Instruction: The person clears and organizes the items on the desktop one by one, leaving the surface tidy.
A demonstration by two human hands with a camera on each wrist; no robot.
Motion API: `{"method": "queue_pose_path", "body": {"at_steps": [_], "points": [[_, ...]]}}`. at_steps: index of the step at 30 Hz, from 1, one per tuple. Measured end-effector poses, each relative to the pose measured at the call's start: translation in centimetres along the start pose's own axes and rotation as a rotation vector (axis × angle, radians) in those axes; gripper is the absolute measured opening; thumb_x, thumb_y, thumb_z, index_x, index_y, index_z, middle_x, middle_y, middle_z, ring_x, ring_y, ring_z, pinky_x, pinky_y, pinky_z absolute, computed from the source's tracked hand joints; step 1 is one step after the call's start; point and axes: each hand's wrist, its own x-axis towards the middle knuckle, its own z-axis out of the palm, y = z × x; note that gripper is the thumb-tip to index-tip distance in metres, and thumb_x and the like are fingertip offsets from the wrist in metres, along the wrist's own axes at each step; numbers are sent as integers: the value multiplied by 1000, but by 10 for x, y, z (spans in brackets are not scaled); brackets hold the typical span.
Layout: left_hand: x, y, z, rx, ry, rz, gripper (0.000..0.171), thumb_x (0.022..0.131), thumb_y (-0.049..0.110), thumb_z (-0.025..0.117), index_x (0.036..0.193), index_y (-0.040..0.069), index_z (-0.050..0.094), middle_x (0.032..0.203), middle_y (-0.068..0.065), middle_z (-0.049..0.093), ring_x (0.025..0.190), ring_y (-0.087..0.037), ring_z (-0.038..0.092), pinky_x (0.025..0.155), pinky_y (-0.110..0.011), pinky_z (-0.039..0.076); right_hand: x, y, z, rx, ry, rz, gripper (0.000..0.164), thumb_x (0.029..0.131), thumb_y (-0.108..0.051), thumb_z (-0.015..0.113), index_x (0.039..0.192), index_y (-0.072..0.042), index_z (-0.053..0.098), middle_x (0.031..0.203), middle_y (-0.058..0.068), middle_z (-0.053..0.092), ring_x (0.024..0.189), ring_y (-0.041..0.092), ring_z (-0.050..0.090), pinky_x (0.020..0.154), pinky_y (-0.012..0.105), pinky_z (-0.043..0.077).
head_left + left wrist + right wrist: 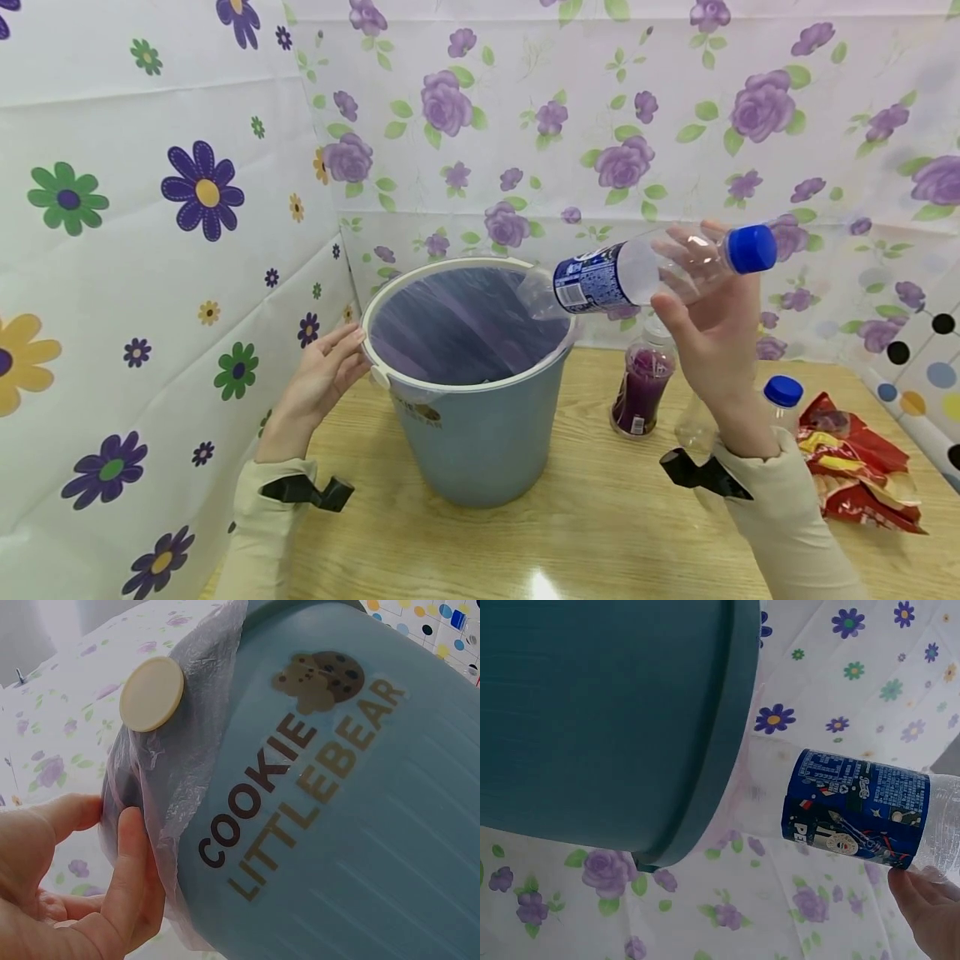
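Observation:
A light blue trash can [480, 442], lined with a thin translucent plastic bag [199, 727], stands on the table. My left hand [318, 383] touches its left rim from outside with fairly straight fingers; the left wrist view shows the fingertips against the bag's folded-over edge. My right hand [712, 333] grips a clear plastic bottle [660, 267] near its blue-capped end. Tilted nearly level, the bottle has a blue label [855, 806], and its base reaches over the can's right rim. No liquid shows in it. Shadow hides the can's bottom.
Right of the can stands a bottle of purple drink [643, 387]. Behind my right forearm is another clear bottle with a blue cap [783, 390], partly hidden. A crumpled red snack bag [862, 467] lies at the table's right. Flowered sheets [525, 125] hang behind and left.

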Motion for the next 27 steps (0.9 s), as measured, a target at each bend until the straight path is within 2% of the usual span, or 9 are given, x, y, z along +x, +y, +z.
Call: {"method": "queue_pose_path", "body": {"at_steps": [4, 9, 13, 19, 22, 27], "points": [[0, 0, 0, 7, -3, -1, 67, 101, 22, 50, 151, -6, 15, 109, 8, 62, 97, 0, 64, 88, -12, 53, -6, 5, 2, -7, -63, 36, 65, 85, -10, 74, 138, 1, 37, 134, 21, 53, 123, 30, 56, 104, 31, 49], [0, 0, 0, 9, -6, 1, 68, 101, 22, 49, 152, -6, 13, 109, 8, 61, 97, 0, 64, 88, -12, 52, -9, 11, 7, -53, -158, 35, 64, 90, -13, 67, 142, 0, 32, 138, 22, 47, 130, 30, 50, 109, 34, 44], [0, 1, 0, 8, -4, 0, 67, 101, 21, 49, 151, -7, 14, 107, 9, 63, 96, 0, 64, 87, -12, 53, -12, 15, 10, -92, -215, 30, 67, 92, -16, 65, 144, 0, 27, 140, 17, 46, 134, 28, 47, 112, 36, 41], [0, 0, 0, 11, -2, -4, 68, 101, 22, 50, 152, -6, 14, 107, 9, 63, 96, 0, 64, 86, -12, 53, -17, 21, 16, -121, -290, 30, 70, 94, -16, 59, 147, 4, 18, 142, 10, 43, 136, 24, 45, 114, 33, 38], [1, -1, -1, 16, -16, 17, 71, 100, 24, 53, 151, -7, 14, 108, 8, 62, 96, 0, 64, 87, -13, 53, -18, 25, 18, -113, -330, 24, 70, 96, -16, 55, 149, 5, 15, 144, 13, 40, 138, 25, 43, 115, 32, 36], [1, -3, -3, 5, -27, 47, 77, 97, 27, 58, 150, -9, 16, 109, 6, 64, 96, -2, 65, 86, -14, 54, -21, 29, 22, -194, -393, 11, 67, 99, -18, 50, 149, 5, 12, 147, 17, 38, 139, 31, 40, 115, 32, 36]]}}
